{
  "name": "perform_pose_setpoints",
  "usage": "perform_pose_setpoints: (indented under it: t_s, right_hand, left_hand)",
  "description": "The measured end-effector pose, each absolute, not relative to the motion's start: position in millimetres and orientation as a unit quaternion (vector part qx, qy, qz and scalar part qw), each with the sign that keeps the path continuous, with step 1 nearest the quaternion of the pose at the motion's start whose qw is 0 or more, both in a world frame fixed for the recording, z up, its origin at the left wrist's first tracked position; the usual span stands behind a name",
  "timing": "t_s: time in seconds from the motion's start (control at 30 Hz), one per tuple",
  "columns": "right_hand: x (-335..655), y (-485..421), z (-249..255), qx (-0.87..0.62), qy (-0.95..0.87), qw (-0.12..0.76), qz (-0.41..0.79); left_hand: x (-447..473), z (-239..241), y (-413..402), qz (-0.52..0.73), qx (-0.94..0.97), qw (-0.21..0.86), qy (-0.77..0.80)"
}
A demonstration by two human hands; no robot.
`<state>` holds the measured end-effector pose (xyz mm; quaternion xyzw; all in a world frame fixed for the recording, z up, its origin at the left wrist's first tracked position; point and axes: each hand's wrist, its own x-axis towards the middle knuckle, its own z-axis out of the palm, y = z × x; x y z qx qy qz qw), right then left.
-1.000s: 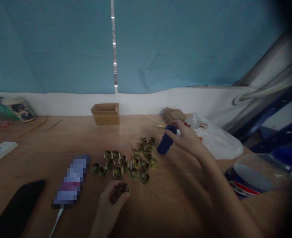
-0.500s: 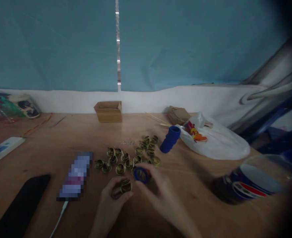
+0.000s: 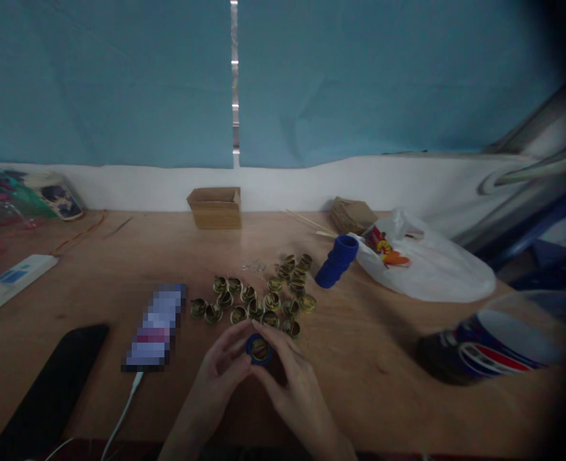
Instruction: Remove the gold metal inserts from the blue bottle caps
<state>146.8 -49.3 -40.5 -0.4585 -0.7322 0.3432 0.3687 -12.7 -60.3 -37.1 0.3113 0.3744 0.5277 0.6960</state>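
My left hand (image 3: 223, 362) and my right hand (image 3: 295, 374) meet at the front of the table, fingers curved around a small blue ring (image 3: 253, 354). Inside the ring sits a round brass-coloured metal piece (image 3: 262, 346). Both hands grip this joined pair, thumbs below and fingertips touching above. Just beyond the fingers lie several similar round brass-coloured pieces (image 3: 238, 314), each with a bar or clip across it. To their right, a ribbed blue stack (image 3: 333, 267) that looks like more such rings leans to one side.
On the left are a lit phone (image 3: 155, 330) on a white cable, a black flat object (image 3: 55, 381) and a white power strip (image 3: 28, 272). A small cardboard box (image 3: 216, 211) stands at the back. A white plastic bag (image 3: 446, 269) and a Pepsi cup (image 3: 485, 352) occupy the right.
My hands have come together. The brass-coloured piece from my left hand now sits in the blue ring that my right hand held apart. The view has shifted slightly.
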Motion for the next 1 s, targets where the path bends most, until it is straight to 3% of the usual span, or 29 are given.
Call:
perform_pose_setpoints:
  t_s: [0.3,0.6,1.0]
  right_hand:
    - [151,-55,-36,-0.488,-0.659,0.444,0.361]
    - [151,-56,-30,-0.495,-0.671,0.392,0.388]
    - [154,-55,-35,-0.500,-0.655,0.412,0.389]
  left_hand:
    - [-8,-35,-60,0.532,0.346,0.654,0.411]
    - [-7,-33,-57,0.522,0.419,0.588,0.453]
    - [-5,-42,-53,0.469,0.473,0.569,0.482]
